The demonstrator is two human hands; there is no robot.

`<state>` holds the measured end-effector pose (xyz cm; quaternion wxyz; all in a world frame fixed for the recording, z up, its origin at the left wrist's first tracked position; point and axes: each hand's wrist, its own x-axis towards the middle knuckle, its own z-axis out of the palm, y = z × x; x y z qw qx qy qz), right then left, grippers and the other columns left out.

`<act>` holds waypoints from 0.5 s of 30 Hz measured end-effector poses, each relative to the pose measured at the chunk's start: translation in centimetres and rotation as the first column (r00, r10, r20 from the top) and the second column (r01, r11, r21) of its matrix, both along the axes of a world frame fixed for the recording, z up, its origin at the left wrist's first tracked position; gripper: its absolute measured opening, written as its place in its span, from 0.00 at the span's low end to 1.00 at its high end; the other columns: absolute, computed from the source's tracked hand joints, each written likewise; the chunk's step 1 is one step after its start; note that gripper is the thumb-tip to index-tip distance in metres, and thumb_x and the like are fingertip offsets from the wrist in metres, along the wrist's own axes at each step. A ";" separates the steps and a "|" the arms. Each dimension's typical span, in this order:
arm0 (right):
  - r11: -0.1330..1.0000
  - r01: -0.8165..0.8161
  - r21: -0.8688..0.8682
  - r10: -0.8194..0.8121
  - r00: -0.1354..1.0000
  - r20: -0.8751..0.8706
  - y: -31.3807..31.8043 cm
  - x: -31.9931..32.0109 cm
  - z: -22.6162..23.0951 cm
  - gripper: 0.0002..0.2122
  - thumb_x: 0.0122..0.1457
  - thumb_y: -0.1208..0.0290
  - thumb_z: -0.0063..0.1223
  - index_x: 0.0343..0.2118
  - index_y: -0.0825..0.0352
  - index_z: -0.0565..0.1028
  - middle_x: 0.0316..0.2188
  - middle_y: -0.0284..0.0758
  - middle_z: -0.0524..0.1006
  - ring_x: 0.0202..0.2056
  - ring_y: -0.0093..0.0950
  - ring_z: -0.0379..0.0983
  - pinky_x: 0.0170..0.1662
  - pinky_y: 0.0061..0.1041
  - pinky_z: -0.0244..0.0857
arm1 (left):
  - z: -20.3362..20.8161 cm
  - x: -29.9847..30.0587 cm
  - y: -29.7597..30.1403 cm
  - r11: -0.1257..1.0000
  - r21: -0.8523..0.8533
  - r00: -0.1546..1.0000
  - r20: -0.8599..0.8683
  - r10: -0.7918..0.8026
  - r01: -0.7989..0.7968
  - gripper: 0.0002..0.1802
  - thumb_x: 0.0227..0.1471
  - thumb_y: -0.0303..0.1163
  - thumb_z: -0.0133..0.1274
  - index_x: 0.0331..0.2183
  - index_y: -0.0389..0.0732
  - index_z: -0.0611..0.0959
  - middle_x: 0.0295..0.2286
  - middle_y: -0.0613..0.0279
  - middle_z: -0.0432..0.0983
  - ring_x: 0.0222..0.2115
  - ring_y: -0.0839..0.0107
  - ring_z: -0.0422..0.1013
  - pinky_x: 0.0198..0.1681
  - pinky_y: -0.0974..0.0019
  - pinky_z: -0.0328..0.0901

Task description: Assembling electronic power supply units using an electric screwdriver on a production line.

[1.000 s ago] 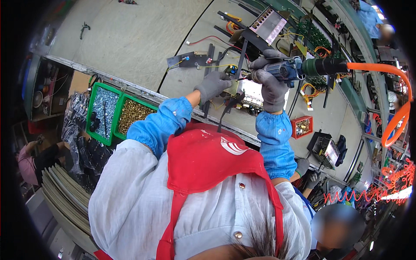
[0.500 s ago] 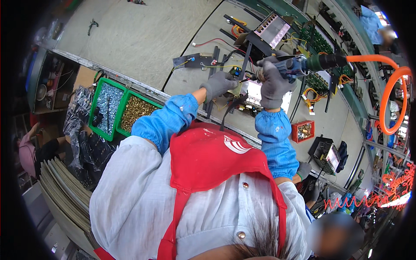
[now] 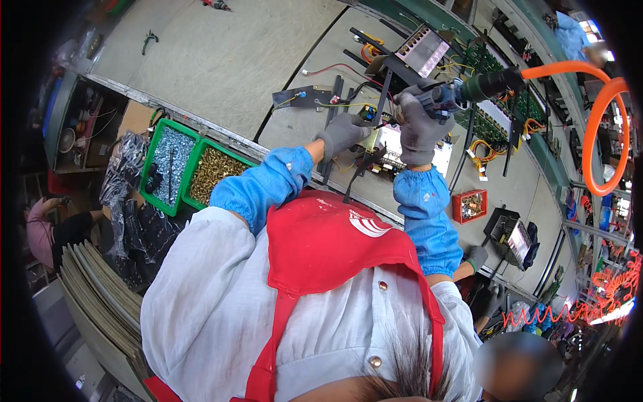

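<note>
Two green bins (image 3: 158, 204) stand at the near edge of the tabletop (image 3: 214, 74), one filled with silvery fasteners, the other with brass-coloured ones. A small dark hand tool (image 3: 149, 43) lies well apart, farther back. Past the work stand a metal-cased unit (image 3: 423, 50) and green circuit boards (image 3: 482, 53); a red box (image 3: 471, 218) of small parts sits to the right, near a black-framed unit (image 3: 499, 228). Another person's gloved hand (image 3: 477, 258) shows beside the right blue sleeve (image 3: 425, 204). An orange hose (image 3: 561, 69) loops from the tool's rear.

The gloved right hand (image 3: 418, 130) wraps firmly around the front of a power tool (image 3: 445, 100), covering part of the board below. The gloved left hand (image 3: 343, 134) reaches in with fingers bunched at the board's left side; whether they pinch anything, I cannot tell.

The tool is bluish-grey, dark green behind, lying slantwise, its thin tip aimed leftward. Under it, between the hands, the board (image 3: 390, 139) glares white.
</note>
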<state>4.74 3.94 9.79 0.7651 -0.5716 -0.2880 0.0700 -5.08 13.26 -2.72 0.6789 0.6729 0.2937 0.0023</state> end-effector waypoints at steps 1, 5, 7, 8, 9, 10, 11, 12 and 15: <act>1.000 0.002 0.001 -0.002 1.000 0.000 -0.1 0.2 -0.1 0.15 0.45 0.85 0.54 0.39 0.73 0.72 0.25 0.34 0.77 0.24 0.19 0.72 0.28 0.18 0.67 | 0.0 0.0 0.0 1.000 0.001 1.000 0.000 -0.002 0.002 0.19 0.50 0.38 0.54 0.38 0.31 0.82 0.25 0.56 0.78 0.21 0.71 0.74 0.26 0.67 0.69; 1.000 0.008 -0.005 -0.008 1.000 -0.002 -0.5 0.4 -0.4 0.17 0.45 0.82 0.55 0.41 0.76 0.70 0.25 0.39 0.77 0.27 0.29 0.76 0.33 0.26 0.71 | 0.8 0.0 0.0 1.000 0.015 0.999 -0.040 -0.005 0.006 0.19 0.51 0.38 0.55 0.39 0.32 0.82 0.26 0.57 0.79 0.22 0.71 0.74 0.26 0.67 0.69; 1.000 0.020 -0.017 -0.020 1.000 0.015 -0.6 0.3 -0.3 0.17 0.45 0.82 0.55 0.42 0.76 0.70 0.24 0.40 0.77 0.26 0.29 0.76 0.33 0.26 0.71 | 0.9 -0.1 0.1 1.000 0.002 0.999 -0.054 0.003 -0.003 0.19 0.51 0.38 0.54 0.39 0.32 0.82 0.26 0.57 0.79 0.22 0.71 0.74 0.26 0.67 0.69; 1.000 0.010 -0.011 -0.010 1.000 0.009 -0.5 0.2 -0.1 0.17 0.46 0.82 0.55 0.42 0.77 0.70 0.24 0.40 0.77 0.26 0.29 0.76 0.33 0.26 0.71 | 0.5 -0.2 0.2 1.000 0.007 0.999 -0.039 -0.025 0.026 0.20 0.52 0.38 0.54 0.41 0.31 0.81 0.27 0.56 0.78 0.21 0.72 0.73 0.24 0.68 0.68; 1.000 -0.002 -0.005 0.002 1.000 0.004 -0.5 0.1 0.0 0.17 0.46 0.82 0.54 0.42 0.77 0.70 0.24 0.40 0.77 0.26 0.30 0.76 0.33 0.27 0.71 | 0.4 -0.2 0.3 0.998 0.013 0.998 -0.024 -0.053 0.053 0.22 0.52 0.38 0.54 0.42 0.30 0.79 0.28 0.56 0.77 0.20 0.73 0.72 0.22 0.69 0.67; 1.000 0.000 -0.003 0.000 1.000 0.006 -0.5 0.1 0.0 0.17 0.46 0.82 0.54 0.42 0.77 0.70 0.24 0.40 0.77 0.26 0.30 0.76 0.33 0.27 0.71 | 0.8 -0.2 0.3 0.998 0.015 0.998 -0.022 -0.055 0.055 0.22 0.52 0.38 0.54 0.42 0.30 0.79 0.28 0.56 0.77 0.20 0.73 0.72 0.22 0.69 0.67; 0.999 0.032 -0.014 -0.032 0.999 0.009 -0.4 0.2 0.0 0.18 0.46 0.82 0.54 0.42 0.77 0.70 0.25 0.40 0.77 0.26 0.30 0.76 0.33 0.27 0.71 | 1.4 -0.3 0.4 0.996 0.026 0.994 -0.070 -0.081 0.083 0.21 0.52 0.39 0.55 0.43 0.33 0.80 0.29 0.56 0.77 0.23 0.70 0.73 0.26 0.67 0.68; 0.998 0.064 -0.026 -0.064 0.998 0.012 -0.5 0.3 0.1 0.18 0.45 0.82 0.54 0.42 0.78 0.70 0.25 0.40 0.77 0.26 0.30 0.76 0.34 0.28 0.71 | 1.8 -0.4 0.3 0.993 0.036 0.987 -0.118 -0.106 0.111 0.21 0.51 0.39 0.55 0.45 0.37 0.80 0.31 0.55 0.77 0.26 0.68 0.74 0.30 0.65 0.69; 0.997 0.072 0.026 -0.070 0.995 -0.073 -0.7 -0.2 1.7 0.18 0.45 0.82 0.54 0.42 0.79 0.69 0.25 0.41 0.77 0.26 0.31 0.76 0.34 0.28 0.71 | 1.0 -1.1 -0.4 0.702 0.712 0.985 0.113 -0.131 0.012 0.20 0.49 0.40 0.56 0.45 0.47 0.81 0.35 0.55 0.77 0.36 0.60 0.74 0.40 0.60 0.68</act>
